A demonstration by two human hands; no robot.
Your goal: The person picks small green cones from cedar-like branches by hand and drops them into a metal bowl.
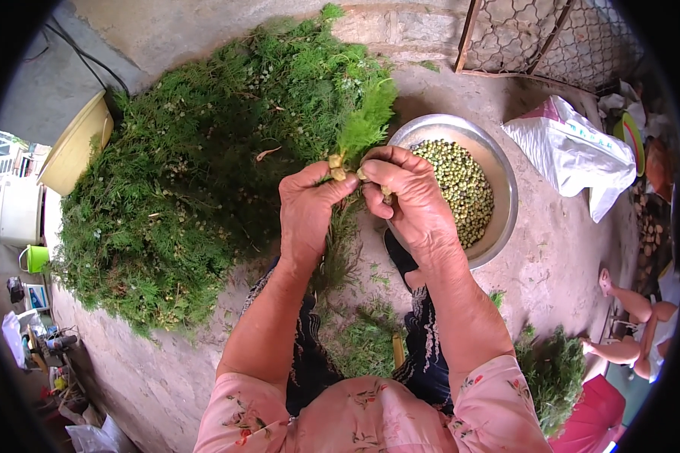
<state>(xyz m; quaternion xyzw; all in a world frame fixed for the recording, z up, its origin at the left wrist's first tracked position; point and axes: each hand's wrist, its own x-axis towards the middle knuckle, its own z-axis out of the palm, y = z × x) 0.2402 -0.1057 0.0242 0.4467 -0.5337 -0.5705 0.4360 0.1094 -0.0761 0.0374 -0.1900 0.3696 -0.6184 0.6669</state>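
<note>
A feathery green evergreen sprig [366,117] stands up from the fingers of my left hand [306,211], which pinches it low by its stem. Pale yellowish cones [338,167] show at that stem. Beside it, the closed fingers of my right hand [412,196] hold small pale cones [386,192], close to the left fingertips. Just right of and below this hand is a wide metal bowl [512,189], partly filled with round green cones [461,189]. A large heap of cut evergreen branches [159,189] spreads over the floor to the left.
Between my legs lie loose green cuttings [366,340]. A white sack [574,147] rests right of the bowl, below a metal mesh gate [544,34]. A yellow basin [75,147] leans at the far left. Another person's legs [635,317] and a green pile [551,370] are at lower right.
</note>
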